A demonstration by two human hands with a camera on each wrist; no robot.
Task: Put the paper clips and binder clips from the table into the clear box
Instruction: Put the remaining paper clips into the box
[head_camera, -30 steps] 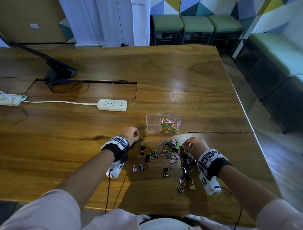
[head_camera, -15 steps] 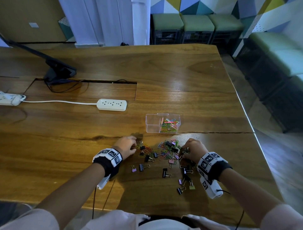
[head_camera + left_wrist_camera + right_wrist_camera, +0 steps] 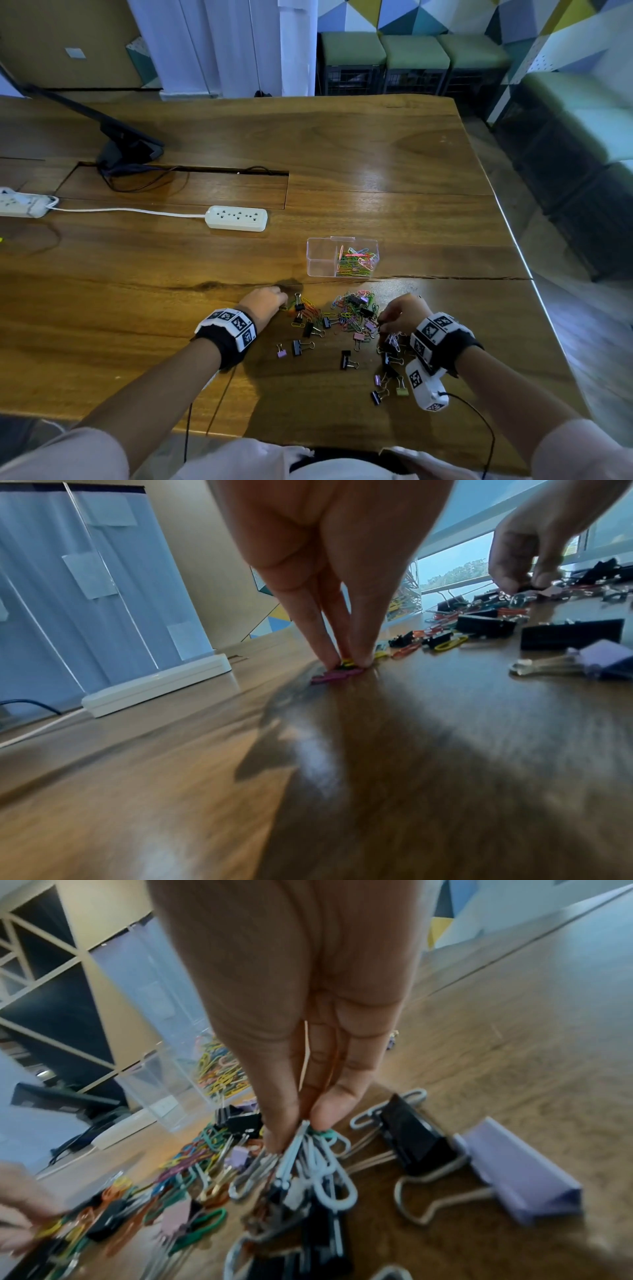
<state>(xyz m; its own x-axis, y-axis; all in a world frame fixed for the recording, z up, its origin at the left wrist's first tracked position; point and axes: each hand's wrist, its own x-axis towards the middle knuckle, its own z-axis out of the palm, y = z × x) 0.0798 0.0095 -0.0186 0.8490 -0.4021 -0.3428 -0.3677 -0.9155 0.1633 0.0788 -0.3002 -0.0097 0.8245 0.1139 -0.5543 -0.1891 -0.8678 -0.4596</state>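
Observation:
A pile of coloured paper clips and black, pink and lilac binder clips lies on the wooden table. Just behind it stands the clear box, with paper clips in its right compartment. My left hand is at the pile's left edge, fingertips pinching paper clips against the table. My right hand is at the pile's right edge and pinches a bunch of white and teal paper clips that hangs from its fingertips over black binder clips.
A white power strip lies left of and behind the box, with its cord running left. A black monitor stand sits at the far left. The table's right edge drops to the floor. A lilac binder clip lies right of my right hand.
My left hand has come down and back toward me onto the pile's left edge and now pinches clips there. The right hand stays at the pile's right edge, still holding clips.

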